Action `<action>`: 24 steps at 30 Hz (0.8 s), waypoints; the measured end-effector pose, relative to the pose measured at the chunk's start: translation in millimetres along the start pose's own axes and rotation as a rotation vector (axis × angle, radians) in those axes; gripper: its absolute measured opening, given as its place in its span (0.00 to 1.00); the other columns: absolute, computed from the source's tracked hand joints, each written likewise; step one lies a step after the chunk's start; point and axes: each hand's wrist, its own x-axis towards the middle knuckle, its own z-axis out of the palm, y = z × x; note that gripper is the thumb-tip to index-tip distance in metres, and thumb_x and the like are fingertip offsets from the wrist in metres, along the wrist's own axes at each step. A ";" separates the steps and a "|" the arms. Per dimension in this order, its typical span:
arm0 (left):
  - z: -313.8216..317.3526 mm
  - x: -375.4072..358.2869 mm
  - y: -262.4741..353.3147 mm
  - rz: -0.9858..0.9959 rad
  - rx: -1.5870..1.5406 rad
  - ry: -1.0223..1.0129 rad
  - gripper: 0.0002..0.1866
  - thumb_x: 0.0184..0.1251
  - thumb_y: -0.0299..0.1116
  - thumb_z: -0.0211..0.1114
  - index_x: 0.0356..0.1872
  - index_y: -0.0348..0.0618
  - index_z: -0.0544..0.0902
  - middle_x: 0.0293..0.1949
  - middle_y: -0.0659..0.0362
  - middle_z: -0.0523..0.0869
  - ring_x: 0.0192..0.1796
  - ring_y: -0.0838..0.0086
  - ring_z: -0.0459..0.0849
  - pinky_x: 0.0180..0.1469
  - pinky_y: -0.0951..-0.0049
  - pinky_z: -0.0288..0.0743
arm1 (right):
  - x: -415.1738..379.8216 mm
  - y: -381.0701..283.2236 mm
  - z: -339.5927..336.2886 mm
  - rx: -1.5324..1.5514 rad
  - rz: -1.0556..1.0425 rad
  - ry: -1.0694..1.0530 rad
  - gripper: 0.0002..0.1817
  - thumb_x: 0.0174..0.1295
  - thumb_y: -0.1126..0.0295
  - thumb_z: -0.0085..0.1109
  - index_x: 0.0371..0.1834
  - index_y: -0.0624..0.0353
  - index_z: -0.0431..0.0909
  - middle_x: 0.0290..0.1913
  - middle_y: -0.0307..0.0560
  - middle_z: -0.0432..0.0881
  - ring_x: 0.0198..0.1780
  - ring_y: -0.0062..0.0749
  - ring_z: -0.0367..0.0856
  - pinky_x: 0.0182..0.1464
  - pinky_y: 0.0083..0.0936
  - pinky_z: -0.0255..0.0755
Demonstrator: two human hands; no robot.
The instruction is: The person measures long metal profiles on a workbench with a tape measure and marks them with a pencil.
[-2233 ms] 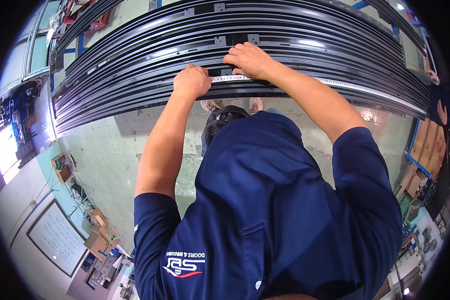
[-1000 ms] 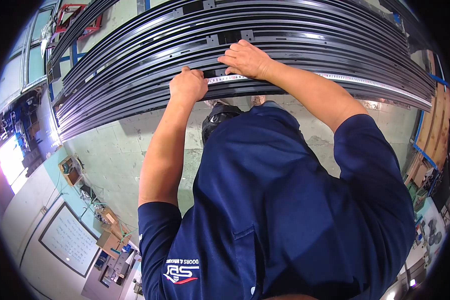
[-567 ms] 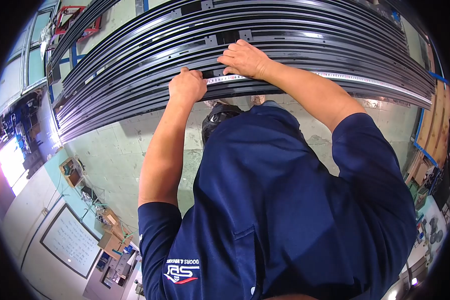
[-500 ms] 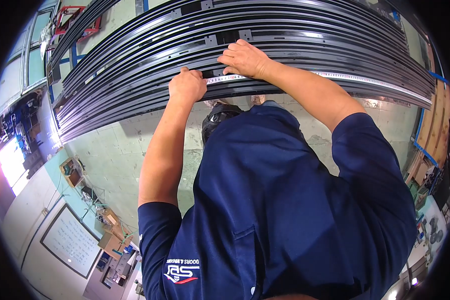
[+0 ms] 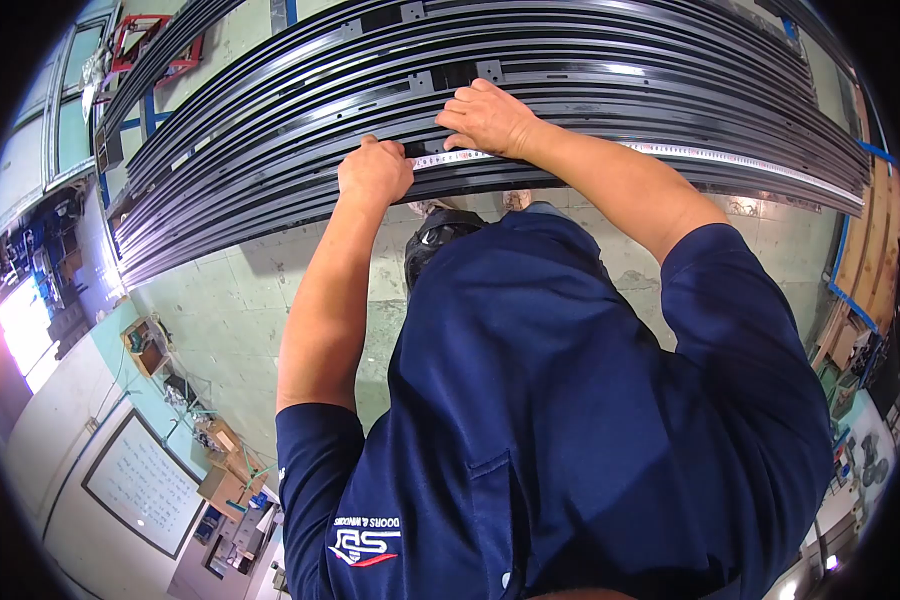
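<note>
Long dark metal profiles (image 5: 570,82) lie side by side across the top of the head view. A white measuring tape blade (image 5: 730,157) runs along the nearest profiles, from my left hand towards their right end. My left hand (image 5: 374,170) is closed at the blade's left end, on the tape measure; its case is mostly hidden by the fingers. Just to the right, my right hand (image 5: 488,118) bends over the profiles above the blade. Its fingers are curled and closed on a profile edge, with the thumb side close to the tape.
Small metal brackets (image 5: 489,71) sit on the profiles beyond my right hand. A red metal frame (image 5: 142,42) stands at the upper left. Wooden boards (image 5: 867,250) are at the right, and a whiteboard (image 5: 142,481) hangs at the lower left.
Almost nothing differs. Both hands stay where they were on the tape and profiles; only my right upper arm shifts very slightly.
</note>
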 end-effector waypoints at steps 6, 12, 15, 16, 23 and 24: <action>3.7 3.2 -3.0 0.016 0.011 0.001 0.19 0.71 0.50 0.59 0.56 0.54 0.85 0.59 0.49 0.79 0.57 0.55 0.85 0.57 0.58 0.80 | 1.3 -0.7 0.6 0.024 0.008 0.006 0.16 0.60 0.49 0.63 0.40 0.47 0.79 0.39 0.32 0.80 0.48 0.28 0.76 0.53 0.30 0.65; 8.2 4.0 -5.0 0.018 -0.002 0.059 0.17 0.71 0.50 0.58 0.50 0.54 0.87 0.54 0.47 0.82 0.55 0.55 0.85 0.57 0.57 0.79 | 1.8 -0.7 1.7 0.029 -0.015 0.047 0.17 0.62 0.48 0.60 0.42 0.47 0.78 0.36 0.33 0.77 0.44 0.29 0.75 0.52 0.30 0.65; 8.4 5.0 -4.4 0.013 0.000 0.053 0.18 0.71 0.50 0.58 0.50 0.54 0.87 0.55 0.47 0.82 0.55 0.55 0.85 0.57 0.57 0.79 | 2.2 -1.7 -1.4 0.016 0.014 -0.012 0.16 0.61 0.48 0.62 0.39 0.47 0.79 0.38 0.32 0.80 0.48 0.28 0.76 0.53 0.31 0.65; 8.5 4.8 -4.7 0.013 0.000 0.052 0.18 0.71 0.50 0.58 0.50 0.54 0.87 0.55 0.47 0.82 0.55 0.55 0.85 0.57 0.57 0.79 | 2.3 -2.1 -1.6 0.022 0.014 -0.011 0.16 0.61 0.48 0.62 0.39 0.47 0.79 0.38 0.32 0.80 0.47 0.28 0.77 0.53 0.31 0.65; 6.5 7.1 -4.4 0.014 -0.007 0.016 0.19 0.71 0.50 0.59 0.53 0.54 0.86 0.58 0.48 0.80 0.57 0.55 0.84 0.58 0.58 0.79 | 2.4 -1.2 -1.4 0.018 0.011 0.005 0.16 0.61 0.48 0.62 0.39 0.47 0.78 0.37 0.32 0.80 0.47 0.28 0.77 0.52 0.31 0.66; 5.3 7.3 -4.3 0.009 -0.003 -0.026 0.20 0.71 0.50 0.59 0.56 0.54 0.85 0.61 0.49 0.78 0.58 0.54 0.84 0.58 0.58 0.79 | 2.5 -1.4 -1.1 0.019 0.011 0.004 0.16 0.61 0.48 0.62 0.39 0.47 0.78 0.37 0.32 0.80 0.47 0.28 0.77 0.52 0.31 0.66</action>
